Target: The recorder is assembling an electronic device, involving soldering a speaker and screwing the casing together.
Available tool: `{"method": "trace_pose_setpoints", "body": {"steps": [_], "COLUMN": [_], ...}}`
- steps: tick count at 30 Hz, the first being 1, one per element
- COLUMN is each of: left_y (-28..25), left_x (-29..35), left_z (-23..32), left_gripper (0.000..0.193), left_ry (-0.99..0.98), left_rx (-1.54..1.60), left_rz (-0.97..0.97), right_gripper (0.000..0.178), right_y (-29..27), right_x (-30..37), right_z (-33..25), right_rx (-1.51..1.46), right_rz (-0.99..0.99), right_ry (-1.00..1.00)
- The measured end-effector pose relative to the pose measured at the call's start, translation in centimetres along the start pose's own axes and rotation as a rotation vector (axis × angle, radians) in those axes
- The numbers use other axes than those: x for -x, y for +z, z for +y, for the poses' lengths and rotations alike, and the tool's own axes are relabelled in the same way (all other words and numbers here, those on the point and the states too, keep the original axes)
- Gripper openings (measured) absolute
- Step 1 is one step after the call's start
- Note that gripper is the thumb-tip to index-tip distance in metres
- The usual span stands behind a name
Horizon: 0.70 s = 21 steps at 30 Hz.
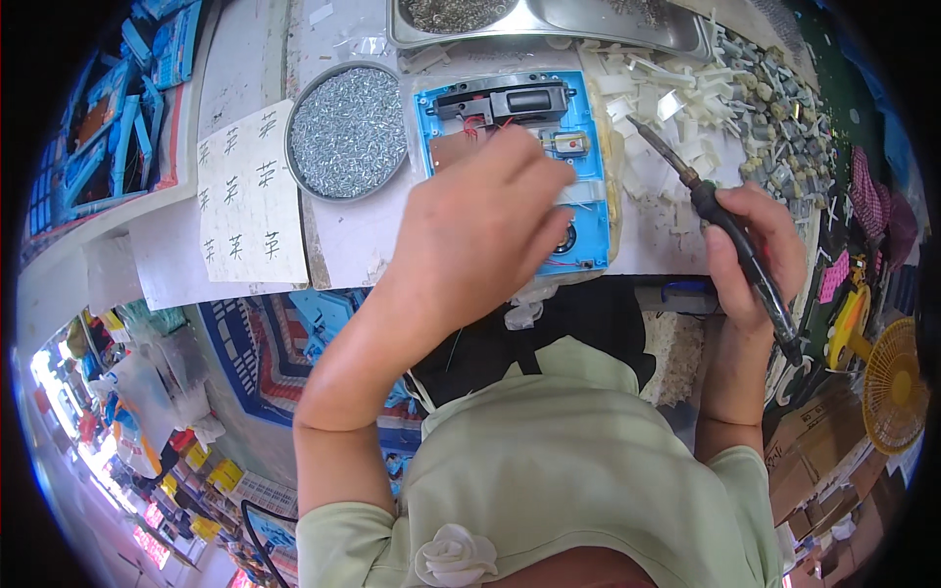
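Observation:
An open blue plastic casing (pixel 593 223) lies on the bench in front of me. Inside it are a black part (pixel 529 101) along the far side, thin red wires (pixel 471 127), a brown board (pixel 449 149) and a small metal-framed piece (pixel 569 144). My left hand (pixel 480 220) is over the casing, slightly blurred, its fingers curled; what they pinch is hidden. On the right, my right hand (pixel 760 250) grips a soldering iron (pixel 733 230) by its black handle. Its metal tip points up and left, apart from the casing, above the white plastic pieces (pixel 676 103).
A round tray of small screws (pixel 348 132) stands left of the casing, beside a sheet with handwritten marks (pixel 240 196). Metal trays (pixel 559 22) lie at the back. Small motors (pixel 779 118) are heaped at the right. A crate holds blue casings (pixel 118 127); a yellow fan (pixel 894 382) is at far right.

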State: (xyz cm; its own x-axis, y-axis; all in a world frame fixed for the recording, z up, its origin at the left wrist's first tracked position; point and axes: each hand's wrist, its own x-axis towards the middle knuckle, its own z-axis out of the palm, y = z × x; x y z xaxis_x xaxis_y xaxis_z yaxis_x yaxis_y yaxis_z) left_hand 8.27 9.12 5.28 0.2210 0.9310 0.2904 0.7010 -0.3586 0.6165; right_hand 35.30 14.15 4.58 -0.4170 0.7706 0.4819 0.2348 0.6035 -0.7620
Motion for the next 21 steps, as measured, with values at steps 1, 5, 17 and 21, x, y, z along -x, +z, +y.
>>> {"method": "trace_pose_setpoints", "body": {"steps": [1,5,17,21], "left_y": [0.1,0.9,1.8,2.1], "left_x": [-0.5,-1.5,-2.8,-3.0], "left_z": [0.3,-1.2,-0.8,-0.8], "left_gripper": [0.018,0.014,0.013,0.011], "left_ry": [0.003,0.092,0.026,-0.009], "left_rx": [-0.068,-0.069,-0.158,-0.131], "left_rz": [-0.111,-0.219,-0.336,-0.312], "right_gripper": [0.031,0.031,0.032,0.031], "right_y": [0.1,-0.6,-0.6,-0.8], "right_x": [-0.1,0.0,-0.3,-0.1], "right_z": [-0.2,-0.8,-0.6,-0.3], "right_rx": [0.004,0.013,0.018,0.027], "right_rz": [-0.004,-0.011,-0.005,0.009], "right_ry": [0.015,0.056,0.051,0.06]}}
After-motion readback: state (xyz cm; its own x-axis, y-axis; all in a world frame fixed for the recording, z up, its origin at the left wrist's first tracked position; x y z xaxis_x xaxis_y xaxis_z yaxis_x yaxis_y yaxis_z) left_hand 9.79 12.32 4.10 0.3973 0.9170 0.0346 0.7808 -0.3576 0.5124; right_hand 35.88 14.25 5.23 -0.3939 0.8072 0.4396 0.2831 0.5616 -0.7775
